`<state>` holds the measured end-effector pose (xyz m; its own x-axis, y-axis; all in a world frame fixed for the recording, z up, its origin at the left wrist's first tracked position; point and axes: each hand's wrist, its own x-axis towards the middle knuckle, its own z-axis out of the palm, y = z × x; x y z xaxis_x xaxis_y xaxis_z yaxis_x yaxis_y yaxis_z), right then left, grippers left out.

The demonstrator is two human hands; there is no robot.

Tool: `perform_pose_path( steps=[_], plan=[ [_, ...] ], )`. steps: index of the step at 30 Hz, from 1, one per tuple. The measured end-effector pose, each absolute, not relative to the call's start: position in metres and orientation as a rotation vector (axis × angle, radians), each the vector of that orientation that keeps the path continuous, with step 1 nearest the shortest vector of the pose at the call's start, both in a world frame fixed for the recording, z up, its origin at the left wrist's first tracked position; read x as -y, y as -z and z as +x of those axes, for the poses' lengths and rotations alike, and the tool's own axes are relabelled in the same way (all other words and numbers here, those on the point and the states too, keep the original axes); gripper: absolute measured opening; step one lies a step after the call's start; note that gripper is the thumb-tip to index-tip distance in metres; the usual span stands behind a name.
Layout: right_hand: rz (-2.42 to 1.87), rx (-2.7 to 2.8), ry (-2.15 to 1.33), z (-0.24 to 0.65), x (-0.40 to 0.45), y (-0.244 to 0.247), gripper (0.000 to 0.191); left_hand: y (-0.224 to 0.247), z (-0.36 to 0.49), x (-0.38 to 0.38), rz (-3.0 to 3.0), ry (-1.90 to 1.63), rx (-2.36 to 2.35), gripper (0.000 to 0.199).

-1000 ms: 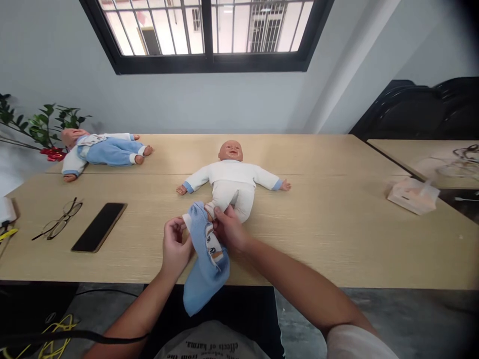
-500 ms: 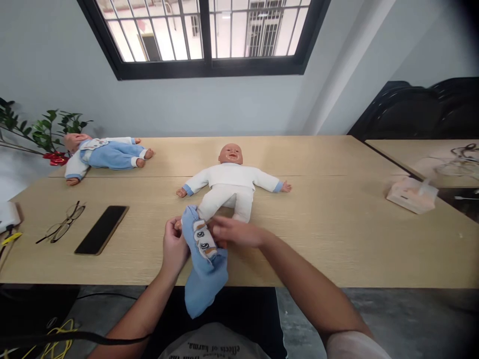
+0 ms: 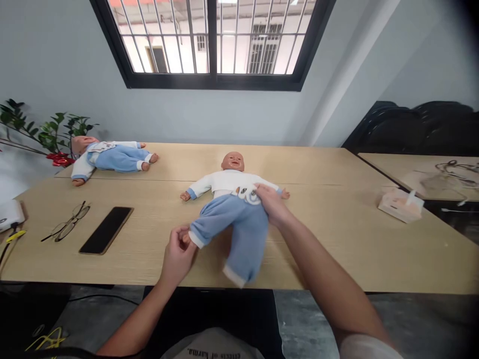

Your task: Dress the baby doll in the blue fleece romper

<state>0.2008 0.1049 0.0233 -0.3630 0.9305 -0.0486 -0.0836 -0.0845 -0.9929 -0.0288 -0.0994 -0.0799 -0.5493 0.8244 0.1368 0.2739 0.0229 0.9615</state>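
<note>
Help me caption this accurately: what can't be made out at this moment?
All in the head view:
Middle doll's leg on the picture's right: covered by the blue trousers.
Most of the doll's foot: behind the fingers of the left hand.
Some fingers of the right hand: hidden by the hand itself.
Loose white cuff: blurred.
White device: cut off by the left edge.

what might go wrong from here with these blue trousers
The blue trousers' loose leg extends toward the front edge of the table and might twist. The doll's other leg is hidden under the cloth, so it could snag or bend. If the right hand tugs the trousers' top while the left hand holds the foot, the fabric may stretch.
</note>
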Motion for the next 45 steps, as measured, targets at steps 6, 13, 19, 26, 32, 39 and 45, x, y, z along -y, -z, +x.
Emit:
perform_pose_path(
  steps=[6, 13, 19, 26, 32, 39, 45],
  plan=[
    [-1.064, 1.540, -1.175, 0.176, -0.187, -0.038, 0.024, 0.074, -0.010, 0.125, 1.307, -1.337, -2.043, 0.054],
    [-0.814, 1.859, -1.189, 0.168, -0.158, -0.009, 0.037, 0.071, 0.009, 0.144, 1.448, -1.091, -1.904, 0.078],
    [-0.811, 1.848, -1.336, 0.221, -0.142, 0.006, 0.050, 0.065, 0.002, 0.145, 1.684, -0.924, -1.920, 0.081],
    [-0.712, 1.811, -1.369, 0.226, -0.127, 0.011, 0.039, 0.018, -0.050, 0.105, 1.907, -0.542, -1.559, 0.051],
    [-0.622, 1.834, -1.202, 0.203, -0.100, 0.009, 0.029, -0.017, -0.034, -0.002, 1.986, -1.217, -1.473, 0.093],
    [-0.624, 1.918, -1.367, 0.225, -0.106, -0.001, 0.067, 0.003, -0.014, -0.072, 1.901, -0.942, -1.190, 0.026],
    [-0.795, 2.386, -1.234, 0.228, -0.109, -0.009, 0.029, 0.025, -0.034, -0.072, 1.513, -1.124, -1.170, 0.046]
  ],
)
